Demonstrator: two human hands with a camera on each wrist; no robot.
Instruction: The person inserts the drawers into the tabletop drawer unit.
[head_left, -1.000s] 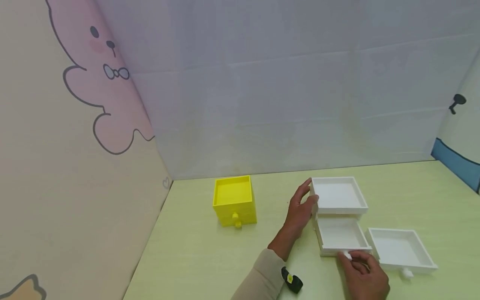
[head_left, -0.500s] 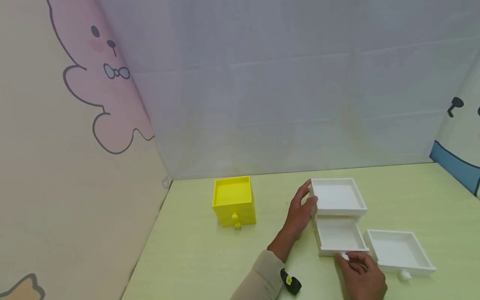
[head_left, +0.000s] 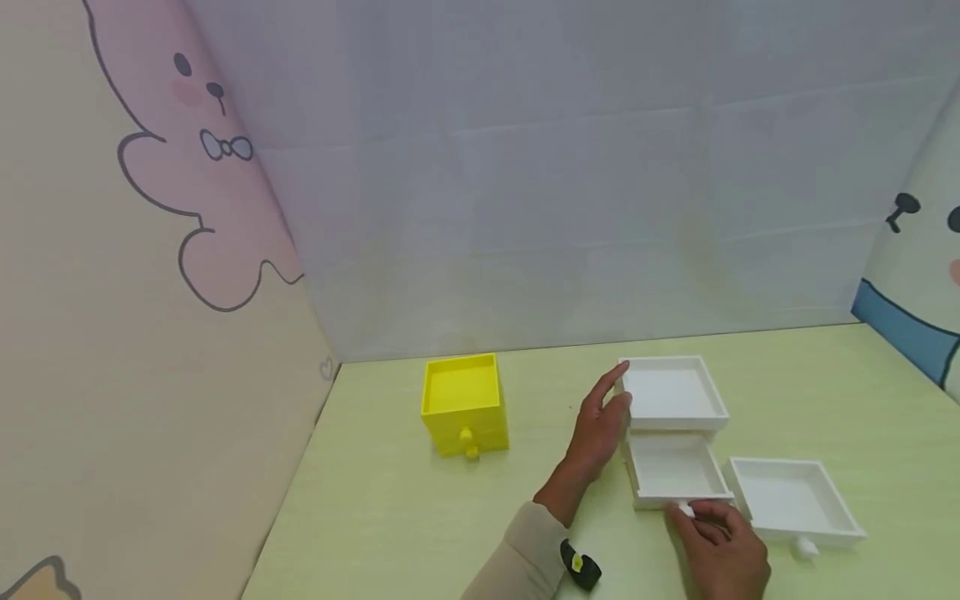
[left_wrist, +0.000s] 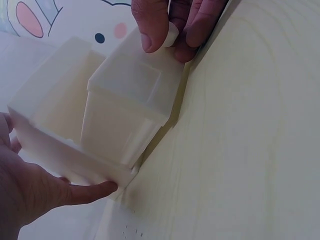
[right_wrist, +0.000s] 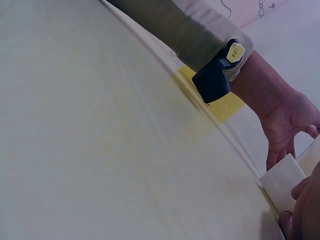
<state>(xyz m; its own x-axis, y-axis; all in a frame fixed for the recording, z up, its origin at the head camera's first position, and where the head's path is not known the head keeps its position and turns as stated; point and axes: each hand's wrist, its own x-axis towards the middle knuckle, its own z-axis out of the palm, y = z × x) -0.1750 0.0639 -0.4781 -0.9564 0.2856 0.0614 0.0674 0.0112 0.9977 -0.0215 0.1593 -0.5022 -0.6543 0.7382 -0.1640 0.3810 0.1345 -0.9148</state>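
A white drawer box with a shallow tray top stands on the table, right of centre. Below its top a white drawer sticks out at the front. My left hand grips the box's left side, a fingertip over its far left rim and the thumb lower down. My right hand pinches the drawer's white knob between thumb and fingers. In the left wrist view the same knob shows between the right fingers, and the drawer's inside is hidden there. The right wrist view shows only part of the box.
A second white drawer with a knob lies on the table, right of the pulled-out one. To the left stands a yellow drawer box with two knobs. A pale wall rises behind the table.
The head view shifts slightly. A left fingertip now laps over the rim of the white drawer box. My right hand keeps its pinch on the knob, and the drawer stays pulled out.
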